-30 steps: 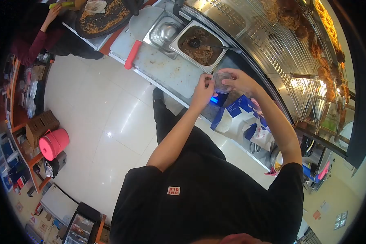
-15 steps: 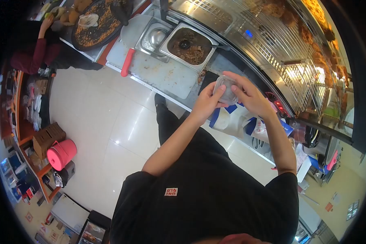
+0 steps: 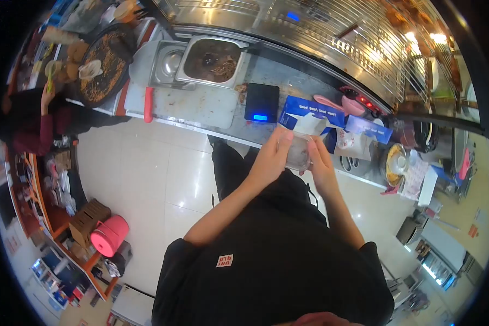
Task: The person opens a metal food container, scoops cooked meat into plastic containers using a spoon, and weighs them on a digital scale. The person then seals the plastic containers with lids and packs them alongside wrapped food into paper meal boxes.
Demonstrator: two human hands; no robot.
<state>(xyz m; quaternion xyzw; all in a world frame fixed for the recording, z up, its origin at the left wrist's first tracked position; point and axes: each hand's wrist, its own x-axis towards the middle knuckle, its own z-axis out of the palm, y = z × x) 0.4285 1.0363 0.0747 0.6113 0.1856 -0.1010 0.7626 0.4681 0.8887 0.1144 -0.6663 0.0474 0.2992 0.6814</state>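
Note:
Between my two hands is a small clear plastic container [image 3: 298, 154], held in front of my body just off the counter's near edge. My left hand [image 3: 273, 152] grips its left side, the thumb along the top. The fingers of my right hand [image 3: 321, 163] are closed on the opposite side. Whatever the container holds is too blurred to make out. Just beyond it lies an opened blue and white carton [image 3: 314, 110]. To the left of that carton sits a black digital scale [image 3: 262, 100] with a lit blue display.
A steel pan of dark food [image 3: 212, 61] stands behind a white cutting board [image 3: 201, 106], with a red-handled knife [image 3: 148, 104] at the board's left. A lit glass display case [image 3: 358, 46] runs along the back. Far left, a co-worker's hand [image 3: 48, 98] reaches over another counter.
My hands have brought the container down and closer to my body. The view has shifted right, and the scale and blue carton now show more fully.

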